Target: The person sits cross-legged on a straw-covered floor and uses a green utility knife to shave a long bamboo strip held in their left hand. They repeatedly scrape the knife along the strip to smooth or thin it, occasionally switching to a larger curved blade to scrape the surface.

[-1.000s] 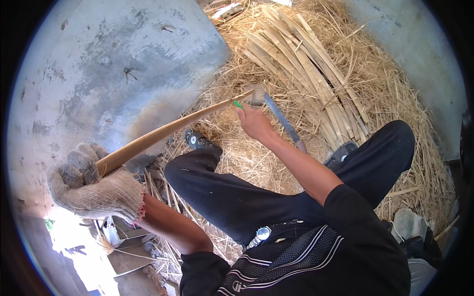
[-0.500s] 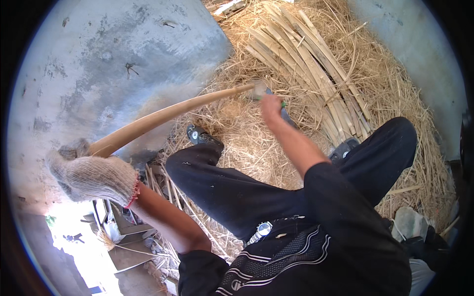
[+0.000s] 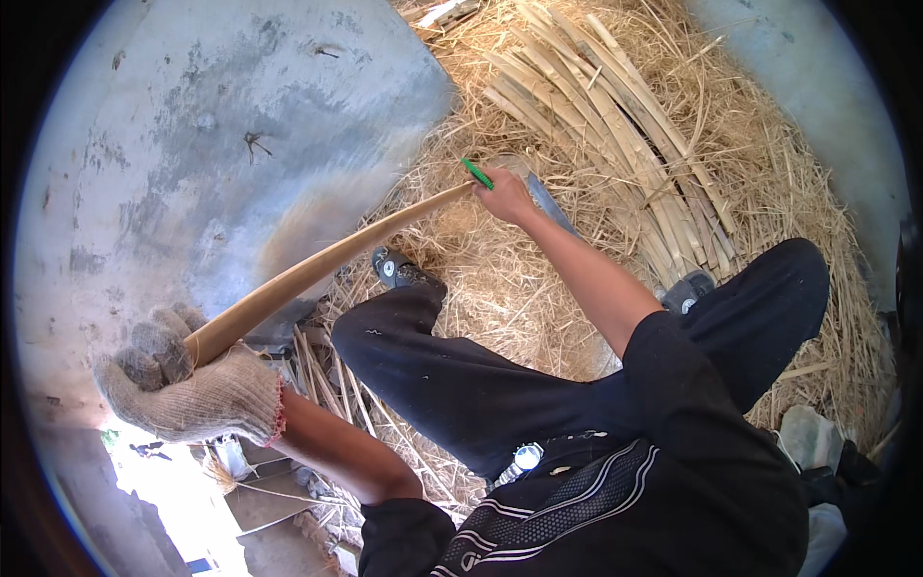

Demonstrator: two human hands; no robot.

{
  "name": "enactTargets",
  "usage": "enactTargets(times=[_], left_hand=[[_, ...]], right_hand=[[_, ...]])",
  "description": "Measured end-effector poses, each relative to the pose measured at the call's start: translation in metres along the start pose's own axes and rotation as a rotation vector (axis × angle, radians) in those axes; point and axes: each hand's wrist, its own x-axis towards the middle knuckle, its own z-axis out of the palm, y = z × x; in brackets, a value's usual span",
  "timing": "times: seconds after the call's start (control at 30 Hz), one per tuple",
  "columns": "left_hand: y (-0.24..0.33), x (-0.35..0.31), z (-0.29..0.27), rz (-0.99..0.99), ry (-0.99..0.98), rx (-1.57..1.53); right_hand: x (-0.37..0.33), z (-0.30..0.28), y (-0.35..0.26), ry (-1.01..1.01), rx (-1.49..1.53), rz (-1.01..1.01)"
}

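Observation:
My left hand (image 3: pixel 178 370), in a knitted grey-beige glove, is closed around the thick near end of a long, pale split-bamboo strip (image 3: pixel 317 272). The strip slants up and right to my bare right hand (image 3: pixel 505 195). That hand is closed on a small green-handled tool (image 3: pixel 478 174), right at the strip's thin far end. Just right of the hand lies a grey blade-like piece (image 3: pixel 550 202); I cannot tell whether it belongs to the green handle. The tool's working edge is hidden.
A bundle of split-bamboo strips (image 3: pixel 625 135) lies on straw-like shavings (image 3: pixel 500 298) at the far right. A stained pale wall (image 3: pixel 240 115) stands at the left, another wall (image 3: pixel 817 77) at the right. My dark-trousered legs (image 3: pixel 461 370) spread around the shavings.
My right hand has shifted slightly left, and the green handle now shows on its left side. My left hand has moved slightly down. The strip looks straighter than before.

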Motion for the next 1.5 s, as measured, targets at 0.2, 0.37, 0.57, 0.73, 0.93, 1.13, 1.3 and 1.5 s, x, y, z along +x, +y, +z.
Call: enactTargets(times=[0.2, 0.37, 0.57, 0.73, 0.93, 1.13, 1.3, 1.5], left_hand=[[0.002, -0.003, 0.006, -0.008, 0.04, -0.043], [-0.005, 0.011, -0.011, -0.031, -0.118, -0.121], [-0.005, 0.016, -0.027, -0.047, -0.454, -0.272], [0.011, -0.002, -0.012, -0.049, -0.422, -0.318], [0.012, 0.002, -0.018, -0.099, -0.547, -0.342], [-0.012, 0.026, -0.024, -0.288, -1.187, -0.838], [-0.01, 0.032, -0.019, -0.363, -1.049, -0.844], [0.016, -0.012, 0.001, -0.076, 0.034, -0.092]], right_hand=[[-0.004, 0.0, -0.004, -0.068, -0.157, -0.095], [0.014, -0.009, 0.008, -0.178, -0.125, -0.198], [0.022, -0.022, 0.002, -0.21, -0.472, -0.31], [0.017, -0.029, -0.021, -0.22, -0.606, -0.243], [0.024, -0.061, -0.011, -0.13, -0.273, 0.186], [-0.036, -0.064, 0.003, -0.158, -0.232, -0.004], [-0.127, -0.051, -0.112, -0.296, -0.039, -0.157], [-0.201, -0.058, -0.208, -0.247, 0.22, -0.454]])
